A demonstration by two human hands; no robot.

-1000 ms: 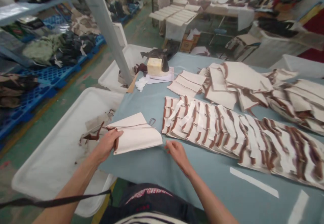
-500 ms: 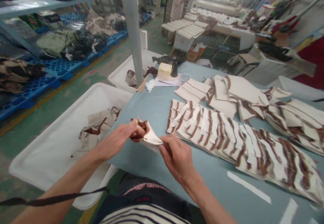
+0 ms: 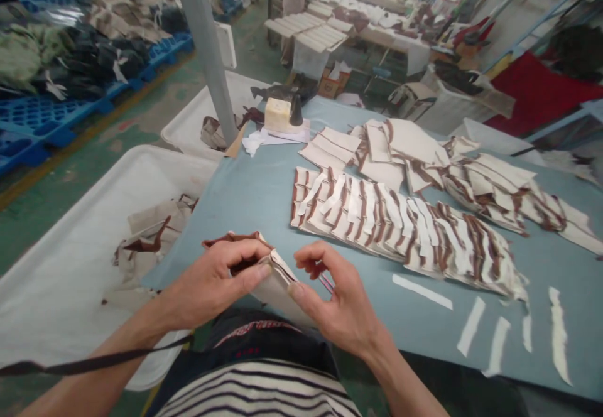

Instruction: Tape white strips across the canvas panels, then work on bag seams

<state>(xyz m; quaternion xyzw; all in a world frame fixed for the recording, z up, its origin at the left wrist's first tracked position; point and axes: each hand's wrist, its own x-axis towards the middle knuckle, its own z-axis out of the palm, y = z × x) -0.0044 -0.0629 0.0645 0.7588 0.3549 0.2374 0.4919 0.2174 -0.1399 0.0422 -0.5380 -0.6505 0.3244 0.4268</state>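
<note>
A cream fabric pouch (image 3: 281,294) with brown edging hangs between my hands at the near edge of the table. My left hand (image 3: 219,279) pinches its top rim between thumb and fingers, with brown trim showing past the knuckles. The thumb of my right hand (image 3: 342,301) touches the pouch's right corner, while the index finger is lifted away from it. A thin pink-and-white tool (image 3: 326,281) lies in the curled fingers of that hand; its kind is mostly hidden.
Overlapping cream pieces with brown strips (image 3: 377,219) lie in a row on the blue-grey table (image 3: 245,191), before looser piles. White strips (image 3: 421,291) lie at the near right. A white bin (image 3: 61,266) holds similar pieces. A metal post (image 3: 205,46) rises behind.
My left hand has shifted its hold along the pouch's rim towards the right corner. My right hand's index finger has lifted off. The view has swung to the right.
</note>
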